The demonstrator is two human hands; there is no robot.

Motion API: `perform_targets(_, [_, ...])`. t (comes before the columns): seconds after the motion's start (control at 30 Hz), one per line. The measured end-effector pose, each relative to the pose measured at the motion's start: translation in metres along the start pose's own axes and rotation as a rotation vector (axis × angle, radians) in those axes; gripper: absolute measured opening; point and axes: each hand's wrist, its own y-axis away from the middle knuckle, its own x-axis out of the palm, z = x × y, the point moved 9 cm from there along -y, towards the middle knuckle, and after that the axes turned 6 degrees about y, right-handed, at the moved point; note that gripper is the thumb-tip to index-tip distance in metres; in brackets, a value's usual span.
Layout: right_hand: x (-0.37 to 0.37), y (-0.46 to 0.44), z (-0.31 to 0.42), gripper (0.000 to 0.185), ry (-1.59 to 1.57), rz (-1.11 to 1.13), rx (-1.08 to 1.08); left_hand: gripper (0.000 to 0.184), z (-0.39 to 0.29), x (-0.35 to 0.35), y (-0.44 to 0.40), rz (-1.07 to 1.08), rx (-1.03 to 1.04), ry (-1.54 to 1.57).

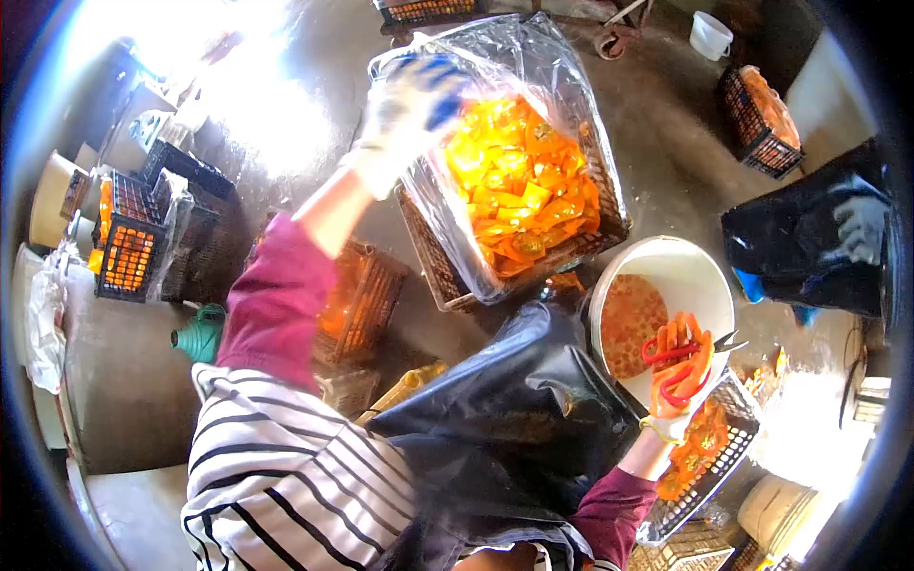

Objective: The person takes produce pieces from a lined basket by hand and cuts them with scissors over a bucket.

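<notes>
A crate lined with clear plastic (566, 71) holds a heap of cut orange pieces (524, 186). My left hand (414, 100), in a white and blue glove, is at the liner's upper left edge, beside the heap; its fingers are smeared by motion. My right hand (681, 366), in an orange glove, is closed around red-handled scissors (674, 354), blades pointing right. It is over the lower right rim of a white bucket (712, 276), which has orange-red round pieces (633, 324) in it.
Below my right hand is a crate of orange pieces (700, 447). Another orange-filled crate (367, 300) stands below my left arm. At the right is a person in a dark apron (790, 238) with a gloved hand (862, 228). Stacked crates (133, 238) are at the left.
</notes>
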Motion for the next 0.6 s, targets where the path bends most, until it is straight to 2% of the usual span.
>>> perform_targets(0.03, [0.003,-0.004,-0.006,0.041,0.011,0.056,0.028,0.067,-0.016,0.031,-0.016,0.197,0.049,-0.227])
perform_targets(0.07, [0.000,-0.008,-0.012,0.041,0.022,0.105,0.047,0.072,-0.007,0.045,-0.026,0.151,-0.016,-0.341])
perform_targets(0.13, [0.014,0.010,-0.001,0.035,0.071,-0.140,0.020,0.081,0.028,0.069,-0.057,0.073,-0.207,-0.473])
perform_targets(0.2, [0.012,0.004,0.000,0.034,0.031,0.009,0.047,0.086,0.075,0.066,-0.068,0.033,-0.397,-0.423])
perform_targets(0.23, [0.014,0.000,0.001,0.034,0.006,0.081,0.036,0.079,0.099,0.084,-0.074,0.189,-0.466,-0.249])
perform_targets(0.3, [0.026,-0.003,0.005,0.035,-0.046,0.218,-0.017,0.062,0.119,0.091,-0.087,0.202,-0.487,0.123])
perform_targets(0.37, [0.022,-0.003,0.007,0.041,0.047,0.045,-0.014,0.052,0.124,0.089,-0.089,0.215,-0.495,0.165])
perform_targets(0.4, [0.046,0.005,0.011,0.040,0.041,0.037,-0.010,0.048,0.125,0.086,-0.091,0.221,-0.502,0.185])
perform_targets(0.43, [0.081,0.018,0.015,0.038,0.035,0.027,-0.006,0.039,0.099,0.054,-0.082,0.089,-0.504,0.109])
perform_targets(0.5, [0.089,0.015,0.007,0.038,0.016,0.101,0.028,0.035,0.079,0.032,-0.072,-0.031,-0.335,0.226])
perform_targets(0.57, [0.059,-0.008,-0.019,0.041,-0.012,0.265,0.100,0.036,0.059,0.015,-0.052,-0.009,-0.376,0.420])
perform_targets(0.6, [0.056,0.003,-0.016,0.046,0.199,0.064,0.066,0.036,0.049,0.011,-0.040,-0.002,-0.365,0.420])
